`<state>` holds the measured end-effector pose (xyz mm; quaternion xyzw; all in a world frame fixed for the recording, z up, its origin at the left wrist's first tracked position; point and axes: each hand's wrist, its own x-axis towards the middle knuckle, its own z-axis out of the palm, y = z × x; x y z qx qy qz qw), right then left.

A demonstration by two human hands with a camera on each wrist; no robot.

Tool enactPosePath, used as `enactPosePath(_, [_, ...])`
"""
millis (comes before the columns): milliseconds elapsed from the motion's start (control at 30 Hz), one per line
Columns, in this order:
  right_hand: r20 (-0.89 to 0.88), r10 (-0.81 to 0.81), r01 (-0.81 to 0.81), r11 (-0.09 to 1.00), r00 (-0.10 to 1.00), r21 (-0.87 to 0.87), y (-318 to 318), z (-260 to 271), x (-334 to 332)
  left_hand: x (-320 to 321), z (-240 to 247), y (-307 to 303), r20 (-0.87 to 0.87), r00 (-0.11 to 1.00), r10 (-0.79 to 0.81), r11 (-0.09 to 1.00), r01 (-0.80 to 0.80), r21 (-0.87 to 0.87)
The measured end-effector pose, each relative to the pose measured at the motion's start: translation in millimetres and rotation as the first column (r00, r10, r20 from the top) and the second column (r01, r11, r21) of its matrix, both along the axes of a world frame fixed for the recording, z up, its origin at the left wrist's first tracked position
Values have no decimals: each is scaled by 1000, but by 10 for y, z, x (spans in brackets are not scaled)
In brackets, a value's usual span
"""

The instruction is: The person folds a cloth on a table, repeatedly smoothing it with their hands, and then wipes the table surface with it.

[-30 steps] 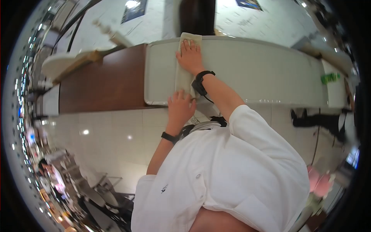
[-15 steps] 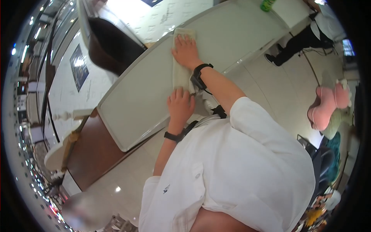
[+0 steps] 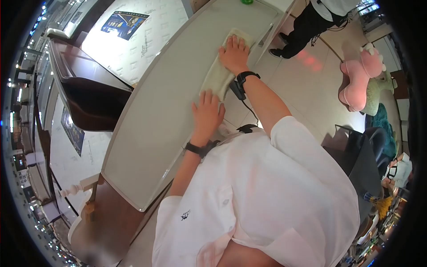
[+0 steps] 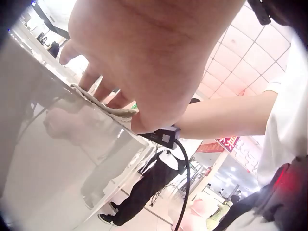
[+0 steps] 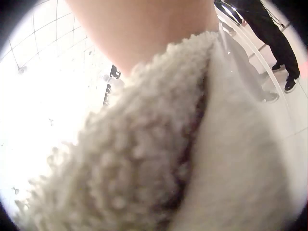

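Observation:
A folded cream cloth (image 3: 220, 73) lies flat on a glossy pale grey tabletop (image 3: 155, 107). On its far end rests my right hand (image 3: 235, 55), palm down with the fingers spread. My left hand (image 3: 207, 116) touches the near end with extended fingertips. Seen from the left wrist, the left hand (image 4: 139, 57) has its fingers reaching onto the thin edge of the cloth (image 4: 108, 109). In the right wrist view the fluffy pile of the cloth (image 5: 130, 144) fills the middle, below part of the right hand (image 5: 149, 24).
A dark brown chair (image 3: 95, 102) stands along the tabletop's left side, with a white mattress (image 3: 147, 40) beyond. A brown wooden surface (image 3: 106, 213) adjoins the near end. At the upper right stands a person in black trousers (image 3: 304, 29); pink plush seats (image 3: 356, 84) lie farther right.
The view has turned, so the tabletop now runs steeply toward the upper right. Both hands and the cloth have shifted along it toward the end with the green item.

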<state>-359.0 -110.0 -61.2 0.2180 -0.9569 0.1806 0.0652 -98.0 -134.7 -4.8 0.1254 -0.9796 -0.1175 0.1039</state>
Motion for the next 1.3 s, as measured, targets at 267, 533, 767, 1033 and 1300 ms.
enactPosePath(267, [83, -38, 32, 997, 996, 70, -234, 148, 64, 117, -18, -104, 58, 998, -22, 999, 24, -43])
enactPosePath(533, [10, 328, -327, 937, 945, 123, -1189, 181, 580, 522, -226, -155, 8, 987, 159, 987, -159, -27])
enactPosePath(767, [-83, 746, -724, 663, 661, 191, -1890, -94, 1065, 714, -264, -41, -81, 912, 401, 915, -395, 83])
enactPosePath(1033, [-132, 974, -965, 203, 183, 166, -2647, 62, 2145, 893, -127, -222, -98, 743, 663, 749, -653, 114])
enactPosePath(1300, [-137, 987, -983, 102, 81, 152, -3092, 146, 3168, 1613, -46, -321, -85, 390, 917, 395, -917, 61])
